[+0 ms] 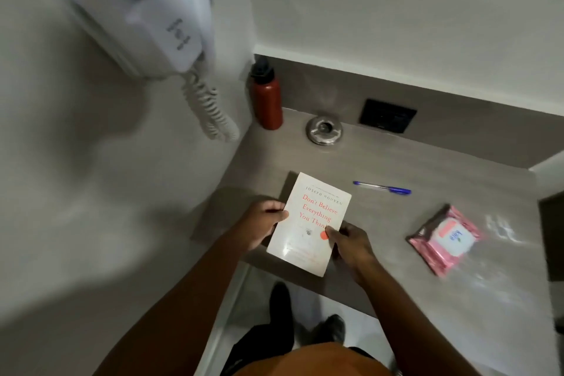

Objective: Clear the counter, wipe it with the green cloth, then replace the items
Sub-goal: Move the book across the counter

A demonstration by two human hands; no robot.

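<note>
A white paperback book [311, 220] with red title lettering is over the near left part of the grey counter [381, 162]. My left hand [264, 224] grips its left edge and my right hand [351, 243] grips its lower right edge. A blue pen [383, 188] lies on the counter to the right of the book. Further right sits a pink pack of wipes [444, 239]. A red bottle [266, 98] with a black cap stands in the far left corner, and a round metal ashtray [324, 130] sits beside it. No green cloth is in view.
A white wall-mounted hair dryer [158, 12] with a coiled cord [210, 107] hangs on the left wall above the counter's corner. A black socket plate [387, 115] is set in the backsplash. My dark shoes [305, 314] stand on the floor below the counter's front edge.
</note>
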